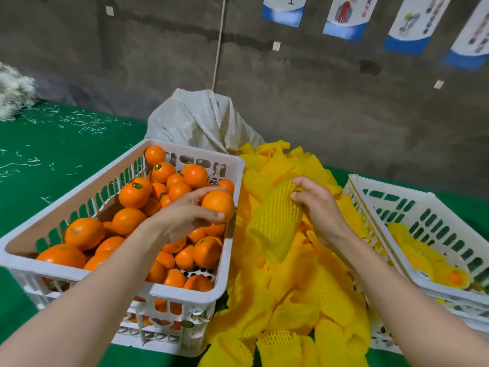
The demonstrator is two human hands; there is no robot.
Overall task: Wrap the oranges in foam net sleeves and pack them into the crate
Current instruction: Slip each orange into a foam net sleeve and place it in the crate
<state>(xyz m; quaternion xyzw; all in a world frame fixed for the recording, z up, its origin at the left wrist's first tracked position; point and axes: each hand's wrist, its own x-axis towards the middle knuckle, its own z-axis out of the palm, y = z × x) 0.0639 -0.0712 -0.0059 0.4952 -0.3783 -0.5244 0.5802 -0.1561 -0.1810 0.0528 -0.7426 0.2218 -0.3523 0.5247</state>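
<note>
My left hand (pixel 185 215) grips one orange (pixel 218 203) just above the right side of a white slotted crate (pixel 66 274) that holds several loose oranges. My right hand (pixel 317 205) pinches the top end of a yellow foam net sleeve (pixel 277 221), lifted over a heap of more yellow sleeves (pixel 291 300) between the crates. On the right stands a second white crate (pixel 397 197) with a few sleeved oranges (pixel 434 268) lying in it.
A tied pale woven sack (pixel 201 120) stands behind the sleeve heap against a grey wall. The table has a green cover (pixel 53 144) scattered with white shreds. A clump of white shredded material (pixel 13 94) lies at the far left.
</note>
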